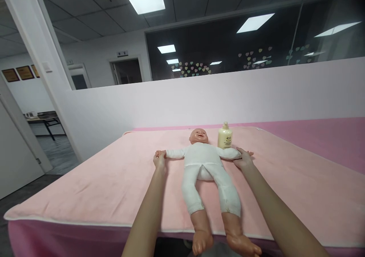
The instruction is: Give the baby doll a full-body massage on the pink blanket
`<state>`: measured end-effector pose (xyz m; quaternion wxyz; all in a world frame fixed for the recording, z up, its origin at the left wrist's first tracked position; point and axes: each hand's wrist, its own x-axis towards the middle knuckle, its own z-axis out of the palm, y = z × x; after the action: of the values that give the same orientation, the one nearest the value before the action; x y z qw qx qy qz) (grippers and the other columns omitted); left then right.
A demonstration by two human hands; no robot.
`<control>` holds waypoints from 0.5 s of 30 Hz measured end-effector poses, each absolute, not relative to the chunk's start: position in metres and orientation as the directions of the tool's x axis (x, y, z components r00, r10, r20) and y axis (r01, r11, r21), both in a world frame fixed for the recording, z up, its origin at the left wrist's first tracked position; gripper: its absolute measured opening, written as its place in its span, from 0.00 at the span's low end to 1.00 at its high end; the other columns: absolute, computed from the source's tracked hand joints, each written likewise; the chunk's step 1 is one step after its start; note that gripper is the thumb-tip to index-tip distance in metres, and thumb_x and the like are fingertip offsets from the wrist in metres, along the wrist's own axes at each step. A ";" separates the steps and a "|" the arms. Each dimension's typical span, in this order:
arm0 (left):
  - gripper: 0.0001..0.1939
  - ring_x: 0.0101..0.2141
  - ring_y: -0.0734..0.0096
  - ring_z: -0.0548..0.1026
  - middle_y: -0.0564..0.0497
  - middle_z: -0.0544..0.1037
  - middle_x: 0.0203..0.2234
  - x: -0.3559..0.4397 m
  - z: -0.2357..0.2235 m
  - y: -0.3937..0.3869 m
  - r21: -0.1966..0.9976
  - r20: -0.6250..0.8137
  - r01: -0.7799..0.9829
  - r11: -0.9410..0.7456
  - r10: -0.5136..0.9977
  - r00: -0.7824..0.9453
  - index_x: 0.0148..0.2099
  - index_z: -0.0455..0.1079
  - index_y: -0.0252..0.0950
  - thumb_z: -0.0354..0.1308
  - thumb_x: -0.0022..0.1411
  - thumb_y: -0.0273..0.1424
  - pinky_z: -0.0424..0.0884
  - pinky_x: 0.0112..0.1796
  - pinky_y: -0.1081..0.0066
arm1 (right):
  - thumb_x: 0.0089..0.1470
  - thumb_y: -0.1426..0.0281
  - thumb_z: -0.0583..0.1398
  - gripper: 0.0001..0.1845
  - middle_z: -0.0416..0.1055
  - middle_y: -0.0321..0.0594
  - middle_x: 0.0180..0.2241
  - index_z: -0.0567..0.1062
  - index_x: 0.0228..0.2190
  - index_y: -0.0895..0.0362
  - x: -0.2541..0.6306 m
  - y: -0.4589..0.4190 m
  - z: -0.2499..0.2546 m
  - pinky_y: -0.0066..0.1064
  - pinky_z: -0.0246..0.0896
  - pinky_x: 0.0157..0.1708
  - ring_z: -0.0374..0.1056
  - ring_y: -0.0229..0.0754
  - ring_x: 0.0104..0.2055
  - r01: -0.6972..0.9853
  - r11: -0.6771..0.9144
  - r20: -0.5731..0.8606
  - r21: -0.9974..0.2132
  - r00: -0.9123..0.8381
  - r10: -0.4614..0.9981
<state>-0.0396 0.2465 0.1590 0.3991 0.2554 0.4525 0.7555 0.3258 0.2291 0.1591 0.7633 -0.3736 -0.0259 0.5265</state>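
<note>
A baby doll (203,156) with a white cloth body lies on its back on a pink blanket (114,181). Its head points away from me, and its bare feet hang over the near edge. Both of its arms are stretched out sideways. My left hand (159,159) is closed around the doll's hand on the left. On the other side, my right hand (243,159) grips the doll's arm near the wrist, with the doll's fingers showing past it. Behind that arm stands a pale yellow pump bottle (225,136), upright and touched by neither hand.
A pink cover (313,139) shows under the blanket at the back right. The table meets a low white wall (228,93) with a dark window (199,44) above it. At the left are a white door (17,150) and a doorway to another room.
</note>
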 end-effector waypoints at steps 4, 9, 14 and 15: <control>0.15 0.25 0.78 0.66 0.60 0.62 0.20 -0.041 0.158 0.247 0.884 0.048 -0.370 -0.287 0.842 -0.538 0.27 0.58 0.36 0.63 0.39 0.26 0.65 0.34 0.72 | 0.45 0.79 0.59 0.15 0.68 0.24 0.25 0.60 0.30 0.50 0.323 0.224 0.163 0.23 0.70 0.26 0.66 0.31 0.25 -0.796 0.162 -0.381 -0.583 0.444 0.811; 0.16 0.25 0.78 0.66 0.60 0.62 0.20 -0.040 0.157 0.248 0.880 0.042 -0.377 -0.290 0.836 -0.547 0.27 0.58 0.36 0.63 0.37 0.27 0.64 0.33 0.73 | 0.43 0.80 0.60 0.18 0.67 0.22 0.25 0.58 0.30 0.49 0.321 0.219 0.168 0.20 0.67 0.22 0.66 0.30 0.24 -0.815 0.184 -0.402 -0.549 0.451 0.797; 0.15 0.27 0.76 0.67 0.59 0.64 0.21 -0.040 0.157 0.250 0.881 0.029 -0.380 -0.280 0.836 -0.548 0.27 0.59 0.36 0.63 0.38 0.27 0.65 0.33 0.72 | 0.42 0.79 0.59 0.18 0.67 0.22 0.25 0.57 0.29 0.49 0.325 0.224 0.164 0.23 0.67 0.22 0.65 0.31 0.24 -0.793 0.162 -0.393 -0.587 0.454 0.800; 0.15 0.27 0.76 0.67 0.59 0.64 0.21 -0.041 0.157 0.250 0.882 0.026 -0.381 -0.277 0.836 -0.548 0.28 0.60 0.36 0.63 0.38 0.27 0.65 0.33 0.72 | 0.42 0.79 0.59 0.18 0.67 0.22 0.26 0.58 0.29 0.49 0.326 0.226 0.162 0.23 0.68 0.23 0.65 0.31 0.24 -0.796 0.163 -0.396 -0.583 0.453 0.799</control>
<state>-0.0406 0.2503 0.1570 0.4016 0.2545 0.4473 0.7575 0.3259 0.2262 0.1618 0.7625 -0.3811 -0.0015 0.5229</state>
